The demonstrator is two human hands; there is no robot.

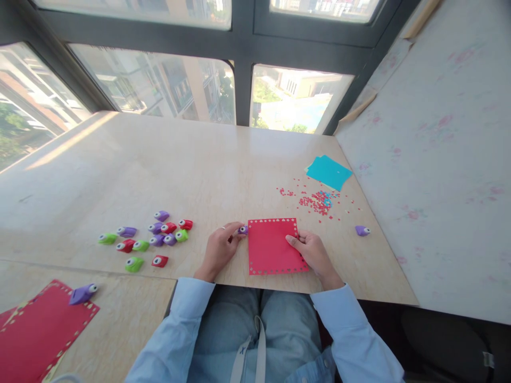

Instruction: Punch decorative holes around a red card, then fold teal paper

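Observation:
A red sheet of paper (271, 247) lies in front of me, with small punched holes along its top, right and bottom borders. My right hand (316, 254) pinches its right edge, thumb on top. At the sheet's left edge, near the upper corner, my left hand (220, 249) grips a small purple craft punch (242, 230). The punch meets the paper there; whether the edge is inside its slot I cannot tell. No holes show along the rest of the left border.
Several purple, red and green punches (141, 246) stand to the left. Another purple punch (362, 230) lies right. Red and blue paper bits (317, 202) are scattered before blue sheets (329, 172). At lower left, a purple punch (83, 293) rests on larger red sheets (48, 330).

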